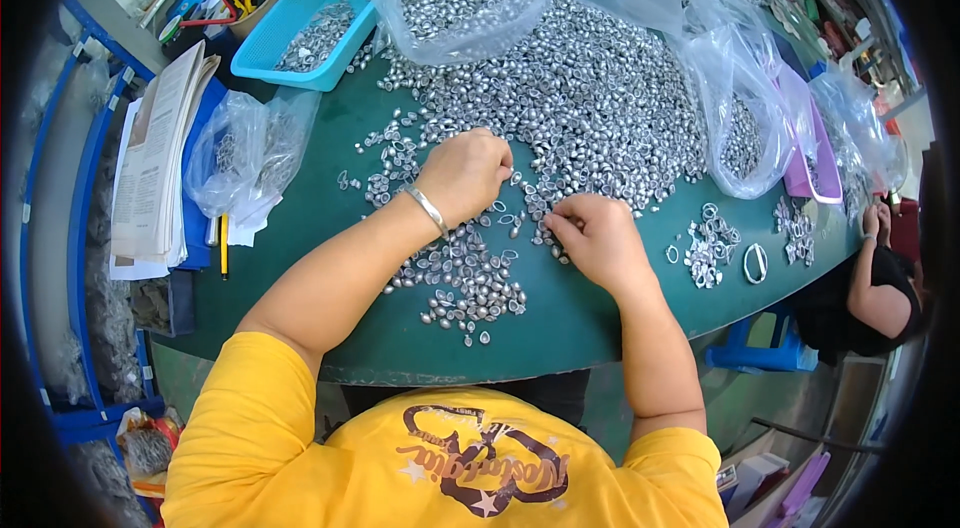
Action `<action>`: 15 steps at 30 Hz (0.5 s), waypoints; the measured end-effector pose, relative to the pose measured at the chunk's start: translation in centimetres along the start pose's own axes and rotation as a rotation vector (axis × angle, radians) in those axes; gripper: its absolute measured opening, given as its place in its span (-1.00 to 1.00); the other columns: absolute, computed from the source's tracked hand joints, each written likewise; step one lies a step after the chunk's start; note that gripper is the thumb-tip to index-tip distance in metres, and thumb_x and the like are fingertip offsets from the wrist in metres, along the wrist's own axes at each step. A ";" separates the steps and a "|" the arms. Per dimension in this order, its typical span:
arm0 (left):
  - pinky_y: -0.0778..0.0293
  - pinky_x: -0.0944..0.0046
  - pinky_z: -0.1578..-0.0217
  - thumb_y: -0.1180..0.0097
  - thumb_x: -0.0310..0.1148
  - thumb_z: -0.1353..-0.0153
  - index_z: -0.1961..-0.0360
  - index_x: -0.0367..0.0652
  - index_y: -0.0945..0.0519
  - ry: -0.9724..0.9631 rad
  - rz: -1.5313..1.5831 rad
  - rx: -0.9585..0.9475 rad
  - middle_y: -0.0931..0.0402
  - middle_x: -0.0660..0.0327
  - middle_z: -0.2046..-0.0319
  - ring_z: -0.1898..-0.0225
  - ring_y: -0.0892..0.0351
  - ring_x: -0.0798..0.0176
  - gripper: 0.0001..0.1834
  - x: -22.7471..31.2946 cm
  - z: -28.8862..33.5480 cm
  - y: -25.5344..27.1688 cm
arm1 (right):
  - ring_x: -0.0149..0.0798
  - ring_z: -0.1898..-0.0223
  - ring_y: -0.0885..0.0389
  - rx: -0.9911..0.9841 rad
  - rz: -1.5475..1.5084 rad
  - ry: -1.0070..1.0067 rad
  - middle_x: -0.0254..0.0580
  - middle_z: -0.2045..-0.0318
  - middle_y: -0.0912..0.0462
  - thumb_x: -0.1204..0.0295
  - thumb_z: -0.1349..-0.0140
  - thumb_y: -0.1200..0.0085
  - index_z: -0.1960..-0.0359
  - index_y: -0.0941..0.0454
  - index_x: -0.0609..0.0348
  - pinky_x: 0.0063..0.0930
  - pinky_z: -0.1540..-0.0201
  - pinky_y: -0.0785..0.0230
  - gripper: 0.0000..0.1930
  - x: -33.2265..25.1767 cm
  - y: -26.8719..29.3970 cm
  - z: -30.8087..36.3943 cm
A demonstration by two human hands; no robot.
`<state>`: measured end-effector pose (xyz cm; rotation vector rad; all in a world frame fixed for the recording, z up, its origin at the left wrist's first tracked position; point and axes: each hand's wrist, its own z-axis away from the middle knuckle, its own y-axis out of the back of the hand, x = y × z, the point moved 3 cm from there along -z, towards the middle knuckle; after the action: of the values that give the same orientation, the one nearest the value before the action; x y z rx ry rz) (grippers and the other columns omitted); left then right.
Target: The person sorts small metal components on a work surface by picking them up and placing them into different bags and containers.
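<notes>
A large heap of small silver oval metal pieces [590, 98] covers the middle of the green table [340, 328]. At its near edge my left hand [468, 173] is closed, fingers curled down by some pieces; what it holds, if anything, is hidden. A metal bangle [428, 210] circles that wrist. To the right, my right hand [598, 240] is closed in a pinch, its fingertips among loose pieces; I cannot make out what is between them. A smaller pile of the oval pieces [475, 293] lies nearer to me, between my forearms.
Behind the heap stands an open plastic bag [465, 43] of pieces, beside a turquoise basket [335, 73]. More bags [740, 168] and a purple basket [825, 178] are on the right, past small piles [710, 246]. Papers [160, 168] stack at left. Another person [880, 298] sits far right.
</notes>
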<state>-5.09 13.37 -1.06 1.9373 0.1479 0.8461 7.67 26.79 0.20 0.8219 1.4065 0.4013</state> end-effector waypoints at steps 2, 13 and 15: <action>-0.44 0.22 0.39 -0.22 -0.38 0.03 0.46 -0.22 -0.61 -0.029 -0.002 0.030 -0.52 0.15 0.55 0.47 -0.54 0.18 -0.86 0.3 0.0 0.4 | -0.51 0.66 -0.39 -0.011 -0.377 -0.044 -0.34 0.68 -0.52 0.43 -0.06 -0.19 0.50 -0.58 0.28 -0.59 0.62 -0.22 -0.85 1.3 0.0 0.0; -0.11 0.59 0.66 -0.02 -0.49 -0.22 0.23 -0.31 -0.47 0.563 1.639 -0.271 -0.47 0.22 0.39 0.60 -0.20 0.57 -0.87 1.1 2.3 1.2 | -0.54 0.71 -0.10 -0.366 -1.690 -0.187 -0.44 0.69 -0.22 0.47 -0.23 0.05 0.38 -0.45 0.21 -0.69 0.72 0.10 -0.91 3.4 0.7 -0.6; -0.13 0.60 0.65 -0.02 -0.50 -0.21 0.20 -0.32 -0.48 0.587 1.715 -0.259 -0.47 0.23 0.38 0.59 -0.21 0.57 -0.85 0.9 2.5 1.4 | -0.52 0.71 -0.13 -0.349 -1.769 -0.194 -0.39 0.68 -0.25 0.47 -0.20 0.06 0.38 -0.44 0.23 -0.70 0.72 0.07 -0.91 2.9 1.0 -0.5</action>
<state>-3.25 11.22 -0.15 1.1366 -1.3772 2.3024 7.84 29.60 -1.10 -0.7722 1.3162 -0.7707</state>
